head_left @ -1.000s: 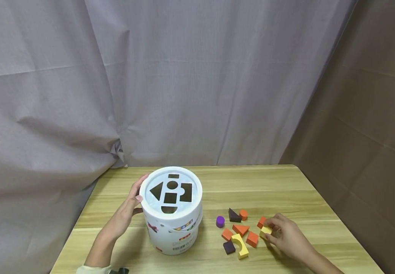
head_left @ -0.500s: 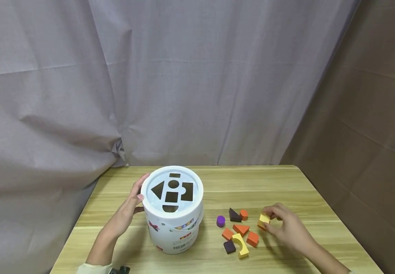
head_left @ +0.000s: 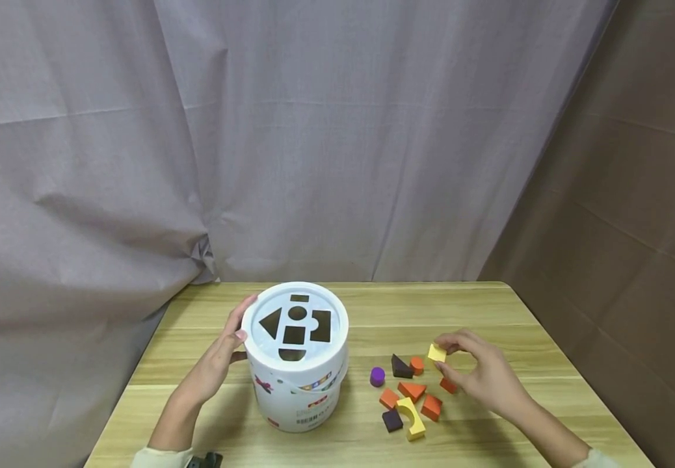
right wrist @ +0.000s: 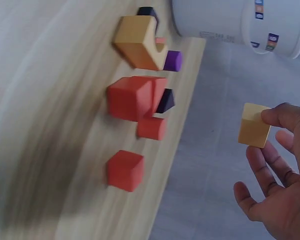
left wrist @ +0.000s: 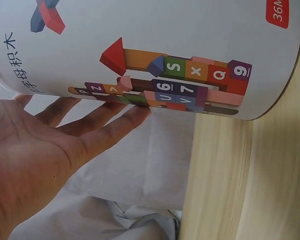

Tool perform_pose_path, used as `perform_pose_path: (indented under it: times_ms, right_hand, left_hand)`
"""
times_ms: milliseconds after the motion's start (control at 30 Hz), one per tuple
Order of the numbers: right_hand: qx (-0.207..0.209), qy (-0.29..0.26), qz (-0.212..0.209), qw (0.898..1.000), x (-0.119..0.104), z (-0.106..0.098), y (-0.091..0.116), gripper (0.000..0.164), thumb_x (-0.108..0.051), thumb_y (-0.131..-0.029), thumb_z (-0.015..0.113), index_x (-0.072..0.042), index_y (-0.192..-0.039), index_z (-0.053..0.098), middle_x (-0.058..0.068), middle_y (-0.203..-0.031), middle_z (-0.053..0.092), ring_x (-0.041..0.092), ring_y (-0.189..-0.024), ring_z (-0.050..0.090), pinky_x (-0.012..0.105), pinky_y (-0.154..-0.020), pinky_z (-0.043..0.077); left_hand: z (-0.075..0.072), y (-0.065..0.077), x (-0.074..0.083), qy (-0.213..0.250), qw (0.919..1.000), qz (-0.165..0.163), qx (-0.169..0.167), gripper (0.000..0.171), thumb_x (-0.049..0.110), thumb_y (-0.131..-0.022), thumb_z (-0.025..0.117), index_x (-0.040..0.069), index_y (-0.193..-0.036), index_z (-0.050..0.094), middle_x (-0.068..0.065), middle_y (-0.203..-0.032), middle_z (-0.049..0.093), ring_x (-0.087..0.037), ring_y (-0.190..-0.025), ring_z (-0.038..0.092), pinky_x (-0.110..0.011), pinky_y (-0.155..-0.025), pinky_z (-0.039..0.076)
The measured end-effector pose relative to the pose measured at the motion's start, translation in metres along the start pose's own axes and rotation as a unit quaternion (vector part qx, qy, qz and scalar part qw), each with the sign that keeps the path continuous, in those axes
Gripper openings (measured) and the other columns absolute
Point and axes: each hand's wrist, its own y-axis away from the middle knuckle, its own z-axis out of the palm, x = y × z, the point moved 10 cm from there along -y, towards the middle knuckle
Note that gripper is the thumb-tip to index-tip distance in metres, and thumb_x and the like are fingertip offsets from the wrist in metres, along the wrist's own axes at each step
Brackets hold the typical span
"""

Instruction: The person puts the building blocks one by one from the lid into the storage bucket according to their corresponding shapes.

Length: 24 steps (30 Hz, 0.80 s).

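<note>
My right hand (head_left: 484, 374) pinches a small yellow block (head_left: 436, 353) between thumb and fingertips, raised above the table. In the right wrist view the yellow block (right wrist: 254, 125) shows a rectangular face, and the other fingers stand apart from it. A white bucket (head_left: 299, 406) stands upright on the left, its lid (head_left: 317, 356) cut with several shaped holes. Against the bucket's left side rests my left hand (head_left: 213, 367). The left wrist view shows that hand's long fingers (left wrist: 102, 132) lying nearly straight along the printed wall.
Between bucket and right hand lie loose blocks: a yellow arch (head_left: 412, 421), a purple cylinder (head_left: 377, 376), an orange triangle (head_left: 412, 392), a dark triangle (head_left: 400, 367), a dark block (head_left: 392, 420) and several orange pieces. A grey curtain (head_left: 337, 143) hangs behind the wooden table (head_left: 408, 312).
My right hand has lifted the yellow block off its place by an orange cube and carried it up and leftward. The orange cube stays on the table. The left hand keeps its place.
</note>
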Motion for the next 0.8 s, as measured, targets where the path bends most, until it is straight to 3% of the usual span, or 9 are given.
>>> perform_pose_path:
  times_ms: [167, 267, 400, 500, 667, 800]
  right_hand:
    - [0.002, -0.015, -0.006, 1.000, -0.009, -0.003, -0.010, 0.052, 0.005, -0.075, 0.098, -0.014, -0.119, 0.079, -0.005, -0.110, 0.077, 0.013, -0.094, 0.074, 0.004, -0.094, 0.051]
    - [-0.003, -0.021, 0.000, 1.000, -0.012, -0.002, -0.014, 0.052, 0.005, -0.075, 0.098, -0.014, -0.119, 0.078, -0.006, -0.110, 0.076, 0.013, -0.095, 0.075, 0.003, -0.096, 0.050]
    - [-0.011, -0.028, 0.005, 1.000, -0.016, 0.000, -0.017, 0.051, 0.005, -0.076, 0.098, -0.013, -0.120, 0.079, -0.006, -0.111, 0.076, 0.012, -0.095, 0.075, 0.004, -0.095, 0.051]
    - [-0.013, -0.029, -0.003, 0.999, -0.020, 0.001, -0.021, 0.051, 0.004, -0.077, 0.097, -0.013, -0.121, 0.079, -0.006, -0.112, 0.077, 0.013, -0.095, 0.074, 0.006, -0.094, 0.052]
    - [-0.012, -0.037, -0.020, 0.999, -0.031, 0.001, -0.031, 0.051, 0.005, -0.077, 0.097, -0.013, -0.121, 0.078, -0.005, -0.114, 0.077, 0.013, -0.096, 0.074, 0.006, -0.094, 0.053]
    - [-0.009, -0.043, -0.034, 0.998, -0.039, -0.001, -0.041, 0.052, 0.005, -0.077, 0.097, -0.013, -0.122, 0.078, -0.004, -0.114, 0.078, 0.013, -0.097, 0.075, 0.006, -0.095, 0.052]
  left_hand:
    - [-0.001, 0.000, 0.000, -0.004, 1.0000, -0.003, 0.001, 0.061, 0.029, -0.119, 0.022, 0.033, -0.179, 0.012, -0.020, -0.184, 0.018, -0.059, -0.156, 0.036, -0.060, -0.098, 0.056]
    - [-0.001, 0.000, 0.001, -0.004, 1.0000, 0.001, 0.001, 0.060, 0.028, -0.119, 0.022, 0.037, -0.178, 0.013, -0.020, -0.184, 0.017, -0.060, -0.158, 0.034, -0.067, -0.100, 0.057]
    - [0.000, 0.001, 0.003, -0.014, 0.9998, 0.014, 0.001, 0.061, 0.027, -0.119, 0.022, 0.037, -0.178, 0.012, -0.018, -0.185, 0.015, -0.055, -0.166, 0.021, -0.083, -0.118, 0.038]
    - [0.000, 0.002, 0.004, -0.020, 0.9996, 0.019, 0.003, 0.061, 0.026, -0.119, 0.023, 0.036, -0.178, 0.011, -0.017, -0.186, 0.016, -0.049, -0.169, 0.014, -0.084, -0.126, 0.018]
    - [0.000, 0.002, 0.004, -0.019, 0.9996, 0.018, 0.008, 0.061, 0.025, -0.120, 0.026, 0.036, -0.178, 0.012, -0.018, -0.185, 0.018, -0.047, -0.169, 0.015, -0.081, -0.128, 0.014]
    - [-0.001, 0.001, 0.005, -0.022, 0.9995, 0.020, 0.011, 0.061, 0.025, -0.120, 0.026, 0.028, -0.179, 0.012, -0.018, -0.185, 0.018, -0.048, -0.169, 0.016, -0.081, -0.128, 0.015]
